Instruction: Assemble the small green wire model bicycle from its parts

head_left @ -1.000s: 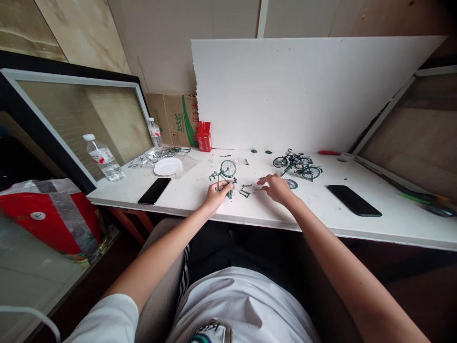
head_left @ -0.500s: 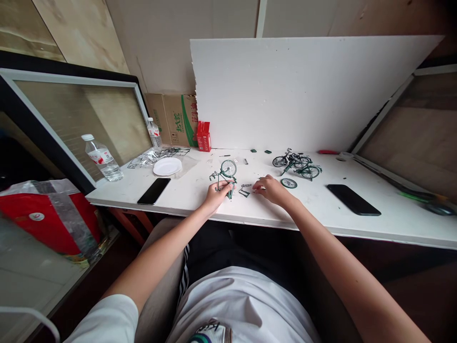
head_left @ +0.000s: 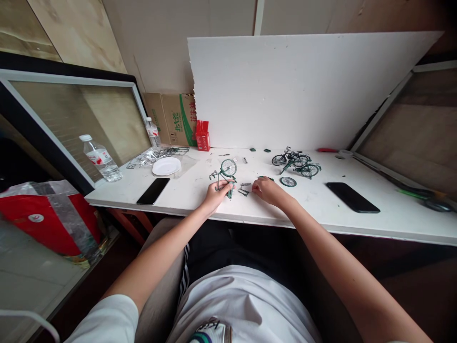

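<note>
My left hand [head_left: 215,195] is closed on a dark green model bicycle [head_left: 228,167], gripping it by the frame. One spoked wheel is fitted and points away from me, with the handlebar to its left. To the right, my right hand [head_left: 268,191] rests low over the table, its fingers curled together. Whatever they pinch, if anything, is hidden. Between the hands lie small green frame pieces [head_left: 243,192]. A dark green part [head_left: 266,178] shows just behind my right hand. Farther right, a loose spoked wheel [head_left: 288,181] lies flat.
Model bicycles [head_left: 296,163] stand at the back right, near a black phone [head_left: 352,197]. Leftward are another phone [head_left: 153,191], a white plate [head_left: 166,166], black sprue frames [head_left: 171,152] and a water bottle [head_left: 103,159]. A white board [head_left: 303,90] leans behind the table.
My right hand has lowered slightly and its fingers have drawn together beside the small pieces. My left hand still holds the model bicycle in the same spot.
</note>
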Demonstrator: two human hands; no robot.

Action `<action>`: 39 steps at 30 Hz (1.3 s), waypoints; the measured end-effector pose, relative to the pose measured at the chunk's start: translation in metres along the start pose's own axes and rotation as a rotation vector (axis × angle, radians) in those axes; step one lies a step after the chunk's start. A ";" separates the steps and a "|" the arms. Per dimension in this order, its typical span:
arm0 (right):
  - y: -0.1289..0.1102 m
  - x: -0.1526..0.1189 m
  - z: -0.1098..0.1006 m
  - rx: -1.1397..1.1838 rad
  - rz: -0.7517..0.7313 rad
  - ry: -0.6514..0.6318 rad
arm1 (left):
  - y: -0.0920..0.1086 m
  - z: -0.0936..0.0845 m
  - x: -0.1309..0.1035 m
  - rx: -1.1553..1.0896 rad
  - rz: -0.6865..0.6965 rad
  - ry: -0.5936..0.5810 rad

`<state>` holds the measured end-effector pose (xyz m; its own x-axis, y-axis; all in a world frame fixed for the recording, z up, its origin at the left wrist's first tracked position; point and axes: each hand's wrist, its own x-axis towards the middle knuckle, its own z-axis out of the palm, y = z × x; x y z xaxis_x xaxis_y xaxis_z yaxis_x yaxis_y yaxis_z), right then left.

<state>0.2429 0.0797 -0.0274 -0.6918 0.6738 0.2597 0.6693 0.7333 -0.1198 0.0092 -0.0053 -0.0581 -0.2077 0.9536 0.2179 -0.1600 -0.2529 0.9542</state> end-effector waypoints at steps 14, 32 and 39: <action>0.002 0.001 0.000 0.029 0.021 -0.030 | 0.003 0.000 -0.001 -0.001 -0.039 0.010; -0.008 0.004 0.017 0.037 -0.152 0.172 | -0.001 0.000 0.000 0.007 -0.018 -0.014; -0.011 0.005 0.011 -0.002 -0.157 0.085 | 0.001 0.000 -0.001 0.005 -0.026 -0.023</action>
<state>0.2295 0.0760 -0.0358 -0.7627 0.5406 0.3551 0.5550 0.8289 -0.0697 0.0090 -0.0063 -0.0574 -0.1812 0.9633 0.1979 -0.1601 -0.2275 0.9605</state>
